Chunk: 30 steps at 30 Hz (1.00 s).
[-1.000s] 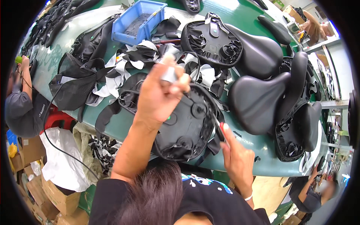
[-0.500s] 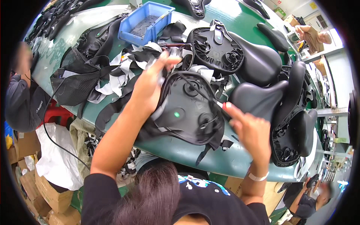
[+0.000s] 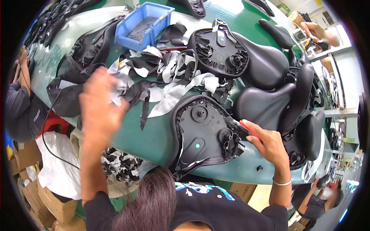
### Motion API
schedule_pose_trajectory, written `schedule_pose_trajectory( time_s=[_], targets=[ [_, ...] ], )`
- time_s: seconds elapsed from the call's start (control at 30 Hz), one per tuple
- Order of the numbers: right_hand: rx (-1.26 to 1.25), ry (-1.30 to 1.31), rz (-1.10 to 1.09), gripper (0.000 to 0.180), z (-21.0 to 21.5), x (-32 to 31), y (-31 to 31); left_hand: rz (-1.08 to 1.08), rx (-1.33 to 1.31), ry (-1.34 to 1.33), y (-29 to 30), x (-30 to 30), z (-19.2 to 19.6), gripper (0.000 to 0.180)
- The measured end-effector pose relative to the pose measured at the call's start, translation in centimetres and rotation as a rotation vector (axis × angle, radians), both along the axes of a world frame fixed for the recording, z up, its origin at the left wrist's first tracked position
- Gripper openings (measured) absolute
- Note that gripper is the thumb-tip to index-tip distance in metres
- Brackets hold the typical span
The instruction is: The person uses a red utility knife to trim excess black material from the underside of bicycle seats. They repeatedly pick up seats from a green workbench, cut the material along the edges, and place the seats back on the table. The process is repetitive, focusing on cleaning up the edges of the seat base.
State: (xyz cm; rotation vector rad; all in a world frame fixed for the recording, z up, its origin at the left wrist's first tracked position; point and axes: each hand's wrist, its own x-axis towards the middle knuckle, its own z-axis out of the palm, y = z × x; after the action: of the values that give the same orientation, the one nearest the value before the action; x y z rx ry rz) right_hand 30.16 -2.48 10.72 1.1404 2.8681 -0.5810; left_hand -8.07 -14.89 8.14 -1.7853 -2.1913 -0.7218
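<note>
A black bicycle saddle [image 3: 204,125] lies underside up at the near edge of the green table, with two round posts and a small green dot showing. At its right rim, my right hand [image 3: 269,148] is closed around a slim red-handled tool [image 3: 249,129]; the tool's tip is hard to make out against the saddle. My left hand [image 3: 102,104] is off to the left of the saddle, smeared by motion, beside black and white fabric scraps [image 3: 165,96]. Whether it holds anything cannot be made out.
Behind the scraps stands a blue bin [image 3: 144,27] with dark pieces inside. More saddles [image 3: 264,63] crowd the right side, some upside down. A black mesh pouch [image 3: 63,96] and a cable lie at the left. Other people work at both sides.
My left hand has swung left, away from the saddle. The saddle has turned and now sits nearer the table edge. My right hand has moved slightly right and down with the red-handled tool.
</note>
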Motion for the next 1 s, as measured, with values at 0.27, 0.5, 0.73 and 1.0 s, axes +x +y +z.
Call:
schedule_pose_trajectory(
  time_s=[0.27, 0.5, 0.73, 1.0],
  targets=[
    [0.064, 0.076, -0.059, 0.054, -1.0, 0.0, -0.1, -0.326, -0.344, -1.518, 2.6, 9.6, -5.8, 0.068],
    [-0.057, 0.181, -0.361, 0.058, -5.0, 0.4, -8.6, -0.194, -0.192, -1.234, 1.1, 11.7, -2.7, 0.065],
    [-0.299, 0.367, -0.598, 0.053, -6.7, 0.5, -15.8, -0.339, -0.131, -1.449, -3.5, 18.6, -2.0, 0.092],
    [-0.278, 0.884, -0.865, 0.054, -4.4, 1.0, -14.3, -0.287, -0.118, -1.433, -5.0, 17.0, -3.7, 0.077]
  ],
)
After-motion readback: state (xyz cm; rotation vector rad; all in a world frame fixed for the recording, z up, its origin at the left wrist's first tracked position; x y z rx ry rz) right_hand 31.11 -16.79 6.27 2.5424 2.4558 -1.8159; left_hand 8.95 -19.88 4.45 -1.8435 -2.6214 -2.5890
